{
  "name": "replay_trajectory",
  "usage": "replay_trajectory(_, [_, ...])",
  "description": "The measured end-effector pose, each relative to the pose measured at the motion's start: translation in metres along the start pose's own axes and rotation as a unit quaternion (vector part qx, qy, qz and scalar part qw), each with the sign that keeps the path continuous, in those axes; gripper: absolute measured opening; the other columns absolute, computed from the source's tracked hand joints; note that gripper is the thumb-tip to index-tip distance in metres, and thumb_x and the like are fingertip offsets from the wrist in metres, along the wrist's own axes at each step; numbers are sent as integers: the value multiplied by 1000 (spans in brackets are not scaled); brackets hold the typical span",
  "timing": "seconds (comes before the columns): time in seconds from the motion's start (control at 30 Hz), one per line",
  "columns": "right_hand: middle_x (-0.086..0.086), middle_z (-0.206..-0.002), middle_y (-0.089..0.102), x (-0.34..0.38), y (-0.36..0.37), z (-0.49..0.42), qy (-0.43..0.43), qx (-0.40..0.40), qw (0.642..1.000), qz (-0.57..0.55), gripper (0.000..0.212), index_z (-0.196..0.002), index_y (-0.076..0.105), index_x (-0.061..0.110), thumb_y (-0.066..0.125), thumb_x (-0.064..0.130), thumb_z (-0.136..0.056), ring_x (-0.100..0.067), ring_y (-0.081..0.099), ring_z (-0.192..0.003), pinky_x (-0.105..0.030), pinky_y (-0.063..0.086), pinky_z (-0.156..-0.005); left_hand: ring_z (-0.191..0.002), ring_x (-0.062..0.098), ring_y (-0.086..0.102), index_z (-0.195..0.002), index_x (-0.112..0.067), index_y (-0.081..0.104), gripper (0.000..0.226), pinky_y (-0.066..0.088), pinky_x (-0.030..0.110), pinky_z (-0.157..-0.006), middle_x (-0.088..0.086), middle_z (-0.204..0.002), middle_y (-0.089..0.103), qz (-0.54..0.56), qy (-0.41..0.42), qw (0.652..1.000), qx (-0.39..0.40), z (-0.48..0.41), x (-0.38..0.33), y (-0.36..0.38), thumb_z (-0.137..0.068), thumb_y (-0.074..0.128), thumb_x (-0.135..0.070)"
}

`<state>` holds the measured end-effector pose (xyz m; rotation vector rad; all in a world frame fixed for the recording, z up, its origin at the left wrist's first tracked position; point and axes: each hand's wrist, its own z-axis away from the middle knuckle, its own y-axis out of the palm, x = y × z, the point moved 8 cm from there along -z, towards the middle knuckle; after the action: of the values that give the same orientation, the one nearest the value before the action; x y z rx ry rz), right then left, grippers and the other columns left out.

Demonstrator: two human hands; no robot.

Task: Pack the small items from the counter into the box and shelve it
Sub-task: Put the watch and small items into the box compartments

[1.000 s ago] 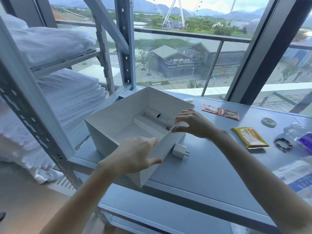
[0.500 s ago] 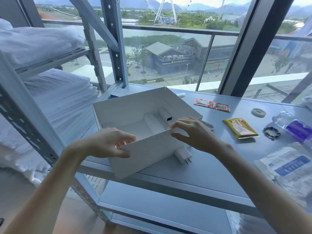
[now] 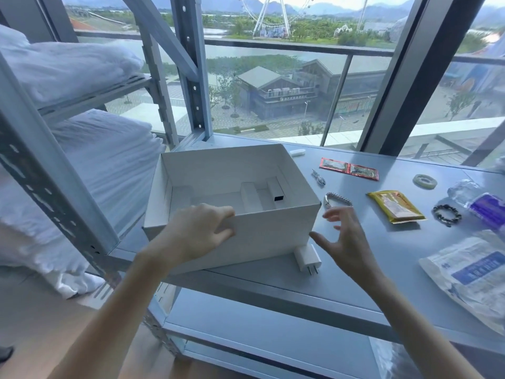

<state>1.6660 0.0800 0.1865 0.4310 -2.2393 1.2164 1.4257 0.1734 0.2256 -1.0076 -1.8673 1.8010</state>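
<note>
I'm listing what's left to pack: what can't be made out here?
Head view only:
- charger: its far end is hidden behind the box corner.
- purple-labelled packet: cut off by the right edge.
- blue-labelled bag: print too blurred to read.
- small white item behind the box: too small to identify.

Grey counter carries box, charger

**Matt card, sheened metal**

We see a box of matt white card, smooth inside and out. The counter looks like grey painted metal with a soft sheen. At the box's five o'clock lies a charger of glossy white plastic, and at three o'clock a shiny yellow foil packet. At nine o'clock is bedding of crumpled white cloth.
</note>
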Motion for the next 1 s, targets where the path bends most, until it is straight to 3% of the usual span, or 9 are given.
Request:
replay_trajectory(0.1, [-10, -108, 50, -23, 31, 11, 71, 99, 992, 32, 45, -106, 54, 4, 78, 23, -73, -26, 50, -104, -28, 38, -85, -84, 24, 60, -99, -30, 57, 16, 33, 29, -64, -4, -90, 67, 32, 13, 997, -69, -11, -27, 1, -87, 56, -41])
replay_trajectory(0.23, [-5, -109, 51, -38, 50, 20, 102, 148, 983, 47, 38, -105, 57, 10, 73, 30, -77, -21, 48, -106, -25, 34, -83, -81, 20, 62, -98, -32, 61, 12, 33, 27, -63, -8, -88, 69, 65, 29, 991, -114, -24, -48, 4, -88, 57, -38])
replay_trajectory(0.4, [-1, -96, 60, -41, 46, 18, 94, 151, 983, 45, 19, -95, 63, 13, 67, 23, -80, -18, 54, -92, -27, 43, -79, -74, 19, 62, -89, -33, 63, 9, 32, 26, -59, -10, -77, 69, 67, 16, 985, -156, -25, -47, 4, -86, 59, -40])
replay_trajectory(0.6, [-5, -98, 61, -61, 25, 7, 111, 131, 983, 64, 19, -97, 65, 10, 67, 15, -79, -14, 50, -83, -20, 31, -68, -71, 17, 60, -85, -33, 62, 7, 30, 25, -57, -12, -71, 67, 67, 11, 985, -156, -25, -44, 5, -84, 62, -41])
replay_trajectory(0.87, [-8, -102, 60, -69, 25, -5, 102, 151, 980, 83, 19, -100, 65, 9, 65, 14, -81, -22, 54, -90, -21, 30, -68, -68, 11, 58, -84, -38, 60, 7, 32, 19, -53, -19, -66, 63, 69, 0, 988, -135, -18, -29, 3, -82, 65, -42])
replay_trajectory(0.93, [-7, -103, 60, -69, 28, -9, 100, 161, 978, 88, 19, -101, 65, 10, 64, 15, -82, -23, 55, -94, -27, 36, -74, -65, 10, 56, -84, -39, 59, 9, 29, 12, -54, -20, -62, 61, 71, -4, 987, -142, -12, -24, 0, -80, 66, -43])
replay_trajectory(1.0, [-6, -106, 60, -70, 30, -13, 103, 164, 978, 82, 20, -102, 65, 11, 63, 14, -82, -23, 56, -96, -30, 41, -81, -66, 10, 58, -84, -39, 60, 10, 31, 14, -53, -20, -65, 64, 76, -2, 986, -151, -8, -24, -2, -79, 68, -43])
